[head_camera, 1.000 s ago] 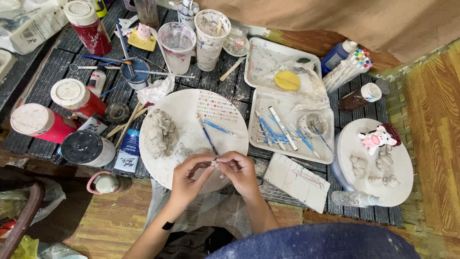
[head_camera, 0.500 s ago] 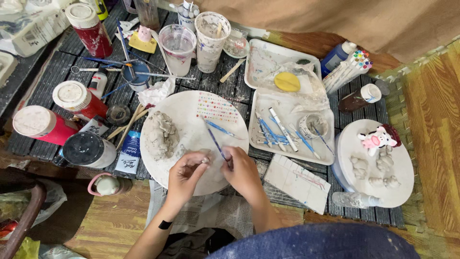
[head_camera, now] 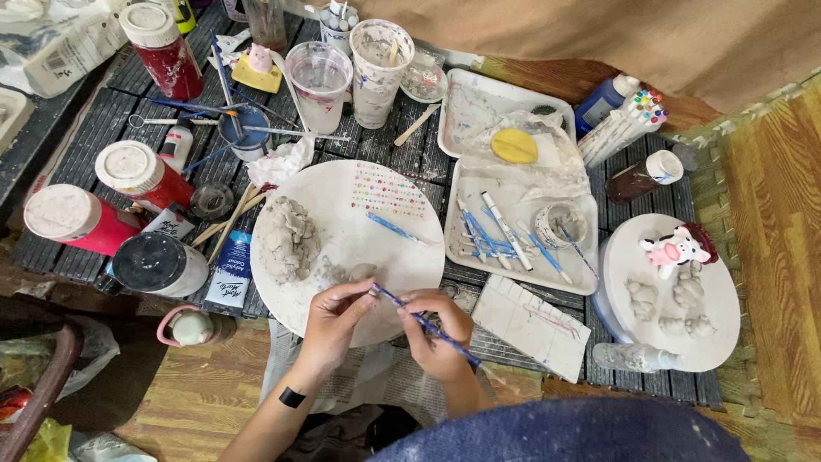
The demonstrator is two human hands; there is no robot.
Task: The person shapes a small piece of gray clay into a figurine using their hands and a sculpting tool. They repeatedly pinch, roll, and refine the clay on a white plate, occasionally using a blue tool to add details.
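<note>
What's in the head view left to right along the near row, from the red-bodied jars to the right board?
Red jar → black-lidded jar → clay lump → left hand → right hand → white tile palette → round board with cow figure.

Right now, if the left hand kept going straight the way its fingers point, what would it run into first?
The left hand points up and right across the round white board. First in that line looks to be the small grey clay piece by its fingertips, though depth is unclear.

Looking steeply down from head height, fairly near, facing the slatted table (head_camera: 402,145) and floor beyond.
</note>
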